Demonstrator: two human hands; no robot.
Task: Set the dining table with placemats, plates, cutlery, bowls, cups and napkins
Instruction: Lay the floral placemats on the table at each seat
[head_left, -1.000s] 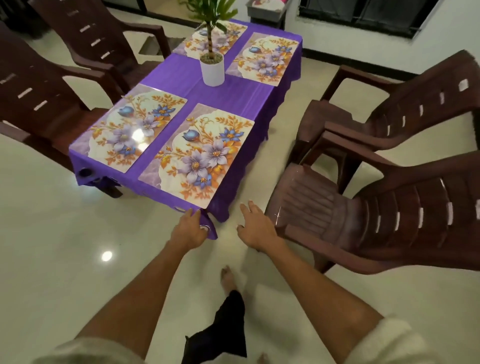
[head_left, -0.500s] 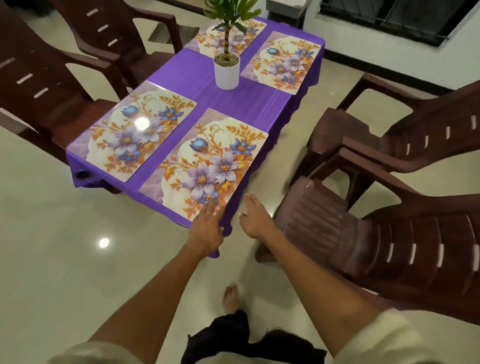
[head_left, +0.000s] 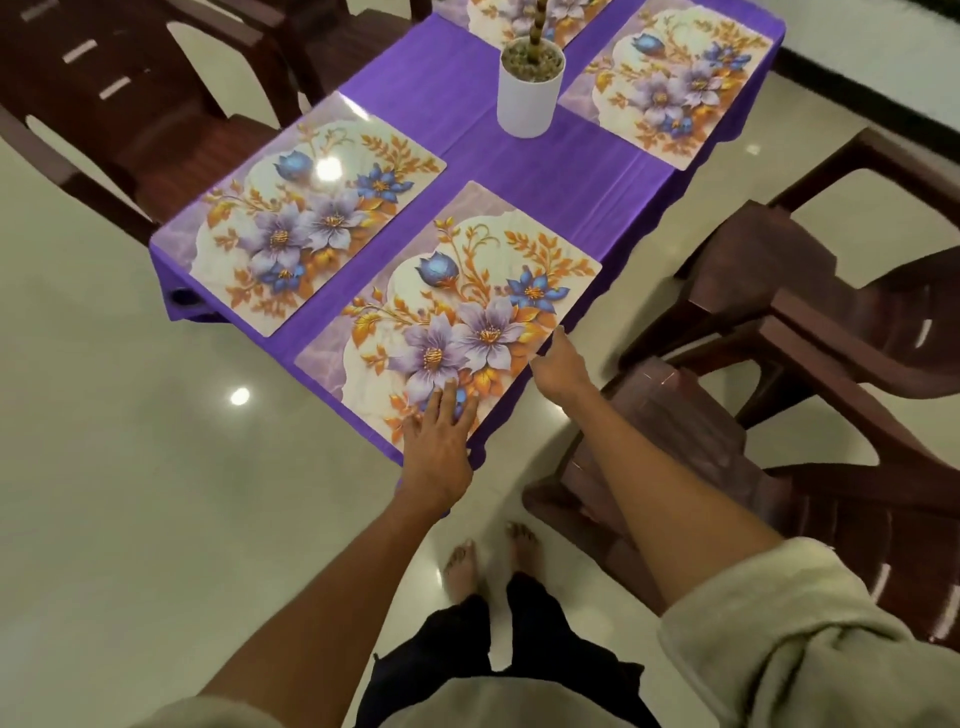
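Observation:
A low table under a purple cloth carries several floral placemats. The nearest placemat lies at the table's front right corner. My left hand rests flat on its near corner, fingers straight. My right hand touches the mat's right edge with straight fingers. A second placemat lies to the left, another sits far right, and one at the back is partly cut off by the frame.
A white pot with a plant stem stands mid-table. Dark brown plastic chairs flank the table, on the right and on the left. My bare feet stand on glossy floor tiles near the table corner.
I have stepped closer to the table. My left hand moved from the cloth's hanging corner up onto the near placemat, and my right hand moved forward to the mat's right edge.

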